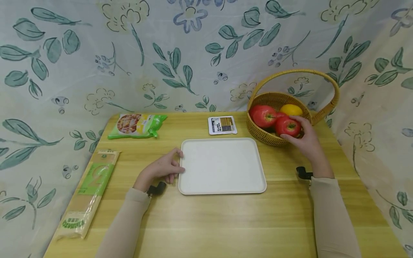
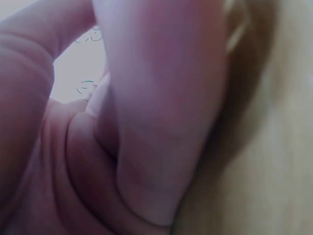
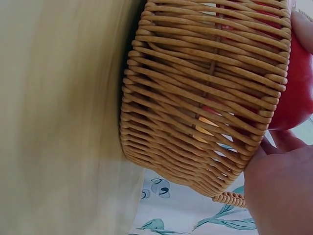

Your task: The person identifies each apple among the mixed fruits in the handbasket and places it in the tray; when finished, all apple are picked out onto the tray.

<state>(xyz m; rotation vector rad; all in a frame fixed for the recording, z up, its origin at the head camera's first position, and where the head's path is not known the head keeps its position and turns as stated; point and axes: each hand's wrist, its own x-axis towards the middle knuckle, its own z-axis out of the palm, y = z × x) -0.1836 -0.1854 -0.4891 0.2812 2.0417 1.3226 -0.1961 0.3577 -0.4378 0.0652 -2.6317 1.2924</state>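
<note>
A white rectangular tray (image 1: pixel 222 166) lies on the wooden table. At its left edge my left hand (image 1: pixel 162 167) touches the rim with thumb and bent fingers; the left wrist view shows mostly the curled fingers (image 2: pixel 161 107) close up. My right hand (image 1: pixel 306 139) grips a red apple (image 1: pixel 288 127) at the front right of the wicker basket (image 1: pixel 267 138), thumb at the front and fingers behind. In the right wrist view the apple (image 3: pixel 296 88) shows over the rim of the basket (image 3: pixel 205 93). Another red apple (image 1: pixel 264 116) and a yellow fruit (image 1: pixel 291 110) are also in the basket.
Behind the tray lies a small white packet (image 1: pixel 222 125). A green food bag (image 1: pixel 137 125) is at the back left, and a long noodle pack (image 1: pixel 90 191) lies along the left edge. The basket's tall handle (image 1: pixel 295 71) arches over it. Patterned cloth hangs behind the table.
</note>
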